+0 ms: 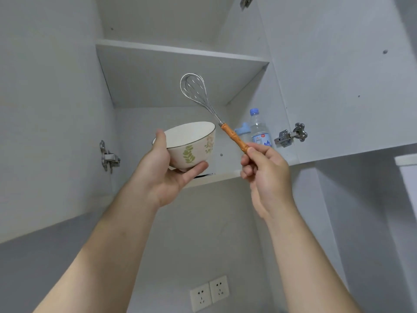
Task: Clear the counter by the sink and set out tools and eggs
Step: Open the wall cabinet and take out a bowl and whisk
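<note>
Two hands are gripping things: left hand [161, 175] is cupping a bowl [191, 143], right hand [266, 170] is pinching a whisk [212, 111].

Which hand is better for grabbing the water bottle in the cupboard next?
Probably the right hand: it is nearer the water bottle and only pinches the thin whisk handle. The left hand is farther off and full, cupping the bowl.
</note>
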A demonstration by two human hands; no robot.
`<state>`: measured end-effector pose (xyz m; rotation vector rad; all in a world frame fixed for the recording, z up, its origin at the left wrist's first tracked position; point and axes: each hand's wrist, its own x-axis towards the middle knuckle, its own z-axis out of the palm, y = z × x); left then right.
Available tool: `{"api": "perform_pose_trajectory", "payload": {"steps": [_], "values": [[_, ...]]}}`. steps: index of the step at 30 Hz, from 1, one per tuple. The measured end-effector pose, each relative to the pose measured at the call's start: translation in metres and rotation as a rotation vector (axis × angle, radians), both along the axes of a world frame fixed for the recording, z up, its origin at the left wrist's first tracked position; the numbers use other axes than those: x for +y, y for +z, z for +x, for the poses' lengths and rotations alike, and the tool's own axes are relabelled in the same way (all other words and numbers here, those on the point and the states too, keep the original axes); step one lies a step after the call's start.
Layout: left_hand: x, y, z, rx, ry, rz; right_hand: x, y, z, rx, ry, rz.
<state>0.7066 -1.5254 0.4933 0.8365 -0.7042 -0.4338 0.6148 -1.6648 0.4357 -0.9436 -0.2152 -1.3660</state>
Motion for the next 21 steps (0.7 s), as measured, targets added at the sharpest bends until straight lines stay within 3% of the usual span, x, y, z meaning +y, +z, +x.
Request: {"api": "perform_pose_trajectory", "payload": {"steps": [11, 21], "values": [[0.039, -0.066, -0.052, -0.085, 0.005, 0.096, 0.022, -0.059, -0.049, -0.110, 0.100, 0.180], [0.044, -0.195, -0.055, -0.010, 0.092, 0.223, 0.007, -0.168, -0.061, 0.181, -0.066, 0.274]]}}
